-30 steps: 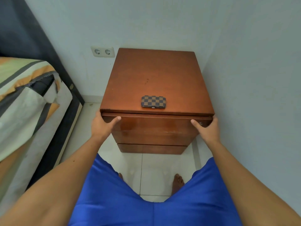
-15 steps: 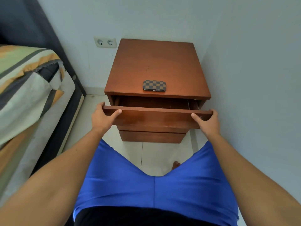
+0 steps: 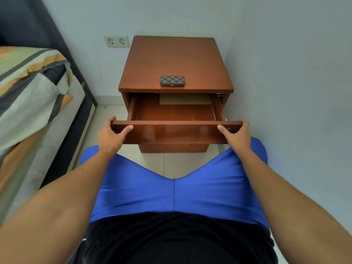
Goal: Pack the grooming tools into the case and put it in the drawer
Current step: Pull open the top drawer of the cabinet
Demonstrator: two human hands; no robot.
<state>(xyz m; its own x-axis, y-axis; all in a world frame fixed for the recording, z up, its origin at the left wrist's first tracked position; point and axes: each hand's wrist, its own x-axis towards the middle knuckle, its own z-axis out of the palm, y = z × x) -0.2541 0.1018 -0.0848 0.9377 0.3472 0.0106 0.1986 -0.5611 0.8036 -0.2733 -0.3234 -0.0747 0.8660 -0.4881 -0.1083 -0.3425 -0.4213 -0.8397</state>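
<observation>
A small brown checkered case (image 3: 172,80) lies closed on top of the wooden nightstand (image 3: 177,58), near its front edge. Below it the top drawer (image 3: 175,130) stands pulled far out, its wooden floor showing with a pale sheet of paper (image 3: 185,99) at the back. My left hand (image 3: 111,134) grips the left end of the drawer front, thumb on its face. At the right end my right hand (image 3: 236,134) grips the front the same way. No grooming tools are in sight.
A bed with a striped cover (image 3: 32,103) runs along the left, close to the nightstand. A wall (image 3: 295,92) stands right beside the nightstand on the right. A double wall socket (image 3: 116,41) sits behind it. A lower drawer front (image 3: 173,148) stays closed above the tiled floor.
Both hands have pulled the top drawer from nearly closed to far out. The case has stayed where it was on the nightstand top.
</observation>
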